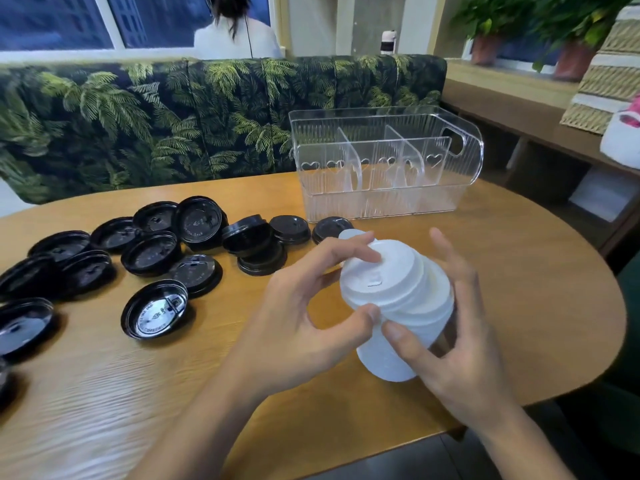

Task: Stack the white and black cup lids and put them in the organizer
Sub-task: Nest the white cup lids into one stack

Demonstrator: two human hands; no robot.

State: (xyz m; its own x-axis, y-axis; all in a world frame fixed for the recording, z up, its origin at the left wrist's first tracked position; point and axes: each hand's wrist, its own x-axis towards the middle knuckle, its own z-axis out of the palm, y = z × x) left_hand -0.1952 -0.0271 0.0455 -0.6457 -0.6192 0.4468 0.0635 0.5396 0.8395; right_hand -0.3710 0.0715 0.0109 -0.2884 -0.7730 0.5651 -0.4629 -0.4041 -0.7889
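Both hands hold a stack of white lids (394,299) above the near right part of the wooden table (519,271). The stack leans, its top tipped toward the camera and to the left, so the top lid's face with its small sip tab shows. The left hand (298,313) grips the stack from the left, its fingers closed on it: the thumb presses the near rim and the fingertips lie on the top lid's far edge. The right hand (453,334) cups the stack from the right and below, its thumb on the near side of the white wall, its fingers spread up behind the rims; something dark shows between the stack and the palm, but I cannot tell what it is. The black lids (152,258) lie loose over the left half of the table, some upside down with the shiny inside showing, some overlapping or leaning on each other, a few near the middle piled in twos. They run from the left edge up to just left of the organizer (381,168). The organizer is a clear ribbed plastic box with heart cut-outs on its front wall and upright dividers inside; it stands at the far side of the table, beyond the hands, and no lids are in it. Behind the table runs a bench (173,116) with a leaf print.
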